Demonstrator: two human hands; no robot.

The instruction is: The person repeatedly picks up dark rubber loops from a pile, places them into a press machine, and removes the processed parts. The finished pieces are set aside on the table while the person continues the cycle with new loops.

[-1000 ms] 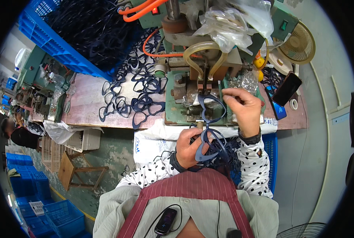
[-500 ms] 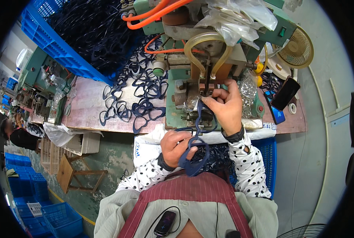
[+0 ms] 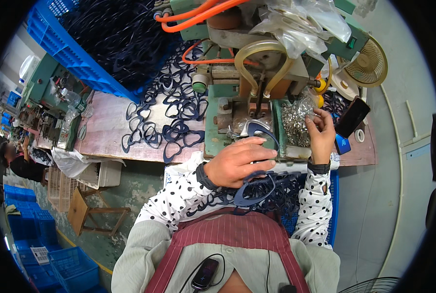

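Observation:
My left hand (image 3: 240, 163), fingers bent and pointing right, holds a dark blue eyeglass frame (image 3: 258, 198) just in front of the green bench machine (image 3: 213, 132). One rim hangs below the hand, and the other curves up toward the machine's clamp area. My right hand (image 3: 321, 134) is at the right edge of a tray of small shiny metal parts (image 3: 294, 124). Its thumb and fingertips are drawn together; whatever sits between them is too small to make out. Below my hands, more dark blue eyeglass frames (image 3: 286, 195) lie in a blue basket (image 3: 333, 205) at my lap.
Loose eyeglass frames (image 3: 176, 132) cover part of the table left of the machine. A blue crate (image 3: 76, 58) heaped with them stands behind. Orange hoses (image 3: 203, 17) cross overhead. A phone (image 3: 353, 117) and a fan (image 3: 367, 61) are at the right; a wooden stool (image 3: 81, 212) stands on the floor.
My right hand has left the machine's clamp area and moved right to the metal parts. My left hand has risen toward the machine with the eyeglass frame.

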